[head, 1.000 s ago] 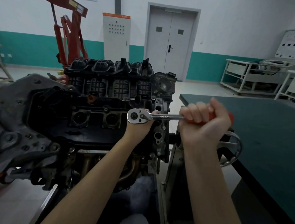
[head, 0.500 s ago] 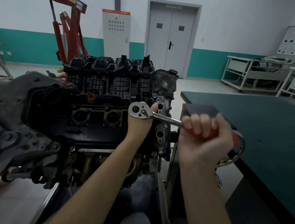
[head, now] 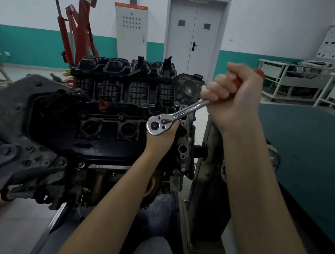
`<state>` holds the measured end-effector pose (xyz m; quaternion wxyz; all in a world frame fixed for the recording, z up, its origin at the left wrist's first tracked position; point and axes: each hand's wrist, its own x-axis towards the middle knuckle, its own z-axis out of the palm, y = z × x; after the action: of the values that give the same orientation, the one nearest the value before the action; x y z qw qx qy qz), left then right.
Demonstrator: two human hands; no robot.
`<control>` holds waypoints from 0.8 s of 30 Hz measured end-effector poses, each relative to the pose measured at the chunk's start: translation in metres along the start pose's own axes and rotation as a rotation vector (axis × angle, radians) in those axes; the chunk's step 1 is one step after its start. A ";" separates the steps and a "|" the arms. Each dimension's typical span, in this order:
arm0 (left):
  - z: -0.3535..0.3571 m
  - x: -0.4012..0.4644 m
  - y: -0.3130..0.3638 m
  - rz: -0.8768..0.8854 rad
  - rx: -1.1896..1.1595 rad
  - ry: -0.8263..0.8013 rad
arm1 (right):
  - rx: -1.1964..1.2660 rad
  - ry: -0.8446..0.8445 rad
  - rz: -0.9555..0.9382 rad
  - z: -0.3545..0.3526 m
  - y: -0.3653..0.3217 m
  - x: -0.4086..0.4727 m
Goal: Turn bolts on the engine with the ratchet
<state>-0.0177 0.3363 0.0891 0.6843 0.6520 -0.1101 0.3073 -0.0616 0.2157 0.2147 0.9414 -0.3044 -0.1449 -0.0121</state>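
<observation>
A person's two bare forearms reach fwd to a car engine (head: pixel 107 122) mounted on a stand. The right hand (head: pixel 235 98) is a closed fist, fingers wrapped tight round the red grip of a ratchet wrench (head: pixel 175 117). The wrench's shiny steel shaft slants down and left from that fist to its round head, which sits over the right end of the engine's top face, near the edge. The left hand (head: pixel 159 138) is right under and behind the wrench head, touching it; its fingers are hidden by the head, so can't tell if they're curled or straight.

On the engine, 2 square pockets w/ round holes lie just left of the wrench head; they look dark inside, contents can't be made out. A ribbed black plastic part runs along the engine's far edge.

Right of the engine, a dark green tabletop (head: pixel 304 157). Behind: red hoist (head: pixel 74 29) at left, grey cabinet (head: pixel 131 29), grey double door (head: pixel 193 36), white racks (head: pixel 290 80) by the far right wall.
</observation>
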 end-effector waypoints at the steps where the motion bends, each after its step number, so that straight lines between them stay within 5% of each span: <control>1: -0.001 0.000 -0.001 -0.018 -0.006 0.026 | 0.050 0.012 -0.051 -0.006 0.005 -0.009; 8: -0.001 -0.004 0.002 0.064 -0.003 -0.001 | 0.342 0.139 -0.289 -0.050 0.046 -0.077; 18: -0.003 -0.001 -0.004 0.032 -0.002 -0.086 | -0.035 -0.019 0.058 -0.003 -0.008 0.003; 24: -0.004 0.001 -0.005 0.045 0.014 -0.050 | 0.145 0.069 -0.139 -0.024 0.011 -0.034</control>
<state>-0.0153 0.3402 0.0850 0.6697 0.6617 -0.1396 0.3070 -0.0863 0.2089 0.1801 0.9622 -0.2243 -0.1339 -0.0775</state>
